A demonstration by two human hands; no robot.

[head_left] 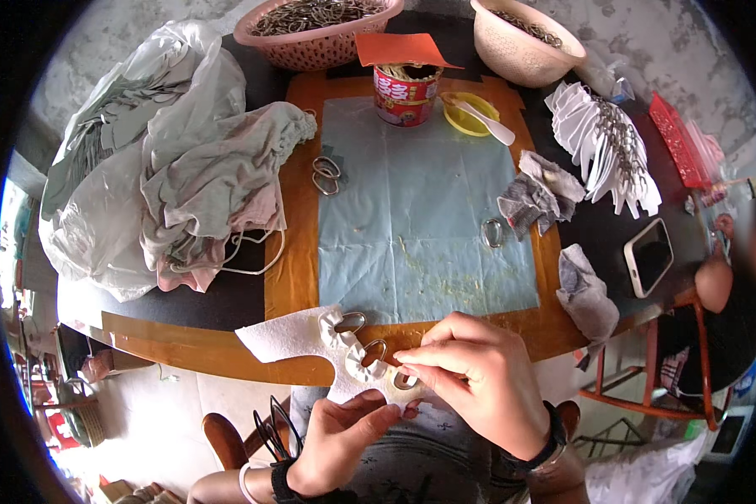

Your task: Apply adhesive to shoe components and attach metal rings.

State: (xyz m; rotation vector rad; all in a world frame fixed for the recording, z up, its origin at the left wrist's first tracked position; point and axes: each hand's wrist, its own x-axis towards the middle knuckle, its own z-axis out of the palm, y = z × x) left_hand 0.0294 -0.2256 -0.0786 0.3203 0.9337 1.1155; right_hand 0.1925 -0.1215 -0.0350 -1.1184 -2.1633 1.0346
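A white curved piece of fabric or leather (277, 338) is held over the table's near edge. Along its side, short white tabs are looped through oval metal rings (376, 349). My left hand (336, 441) grips the lower edge of the piece between thumb and fingers. My right hand (487, 378) comes in from the right, thumb and forefinger pinched together just above a third metal ring (406, 380) on the piece. What lies between those fingertips is too small to make out. Two loose metal rings (326, 175) and another ring (492, 233) rest on the blue sheet (412, 210).
At the back stand a pink basket (302, 46) and a cream basket (529, 50) of metal rings, a red tub (407, 101) and a yellow bowl (462, 122). A plastic bag (101, 227) fills the left. Ringed white pieces (601, 151), grey cloths (586, 290) and a phone (648, 258) lie right.
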